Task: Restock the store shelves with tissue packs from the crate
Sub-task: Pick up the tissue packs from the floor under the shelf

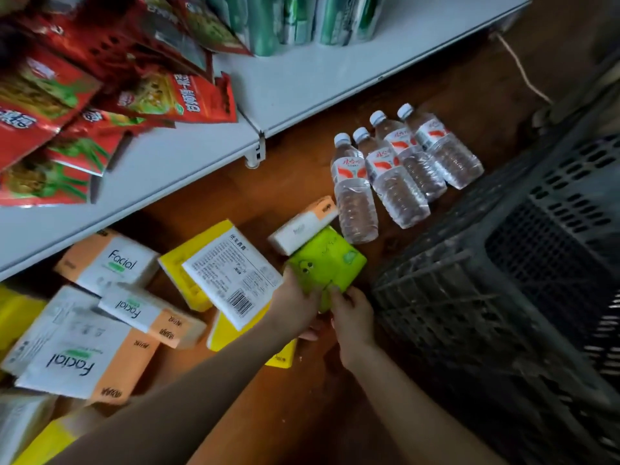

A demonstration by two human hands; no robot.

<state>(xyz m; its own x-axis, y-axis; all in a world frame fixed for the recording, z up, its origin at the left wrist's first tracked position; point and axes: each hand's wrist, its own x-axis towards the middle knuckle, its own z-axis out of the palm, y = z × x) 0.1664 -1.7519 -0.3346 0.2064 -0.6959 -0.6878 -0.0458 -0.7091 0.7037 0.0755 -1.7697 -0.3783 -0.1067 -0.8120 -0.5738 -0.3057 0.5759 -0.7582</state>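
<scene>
Down low by the bottom of the rack, both hands are on one green tissue pack [330, 260]. The left hand [297, 305] wraps its near left corner, fingers curled under it. The right hand [354, 318] pinches the pack's lower edge with its fingertips. The pack is tilted and sits just over the brown floor [302, 414], between the heap of packs on the left and the dark plastic crate [503, 330] on the right. I cannot tell whether it rests on the floor or is held clear of it.

Right behind the green pack lies a white-and-orange tissue pack [302, 228], touching or nearly touching its far edge. To the left, a yellow pack [231, 266] shows its white printed label and barcode, propped at a slant on other yellow packs beside the left wrist. Further left, several white-and-orange "Facial" packs [110, 263] lie piled at odd angles, partly under the white shelf [302, 82].

Four water bottles [399, 182] with white caps and red-and-white labels stand side by side on the floor, just beyond the white-and-orange pack and close to the crate's near corner. Up on the shelf, red snack bags [100, 95] lean in a loose stack at the left, and green-wrapped goods [285, 18] stand further along. A pale cord [523, 68] trails down past the shelf's far end.
</scene>
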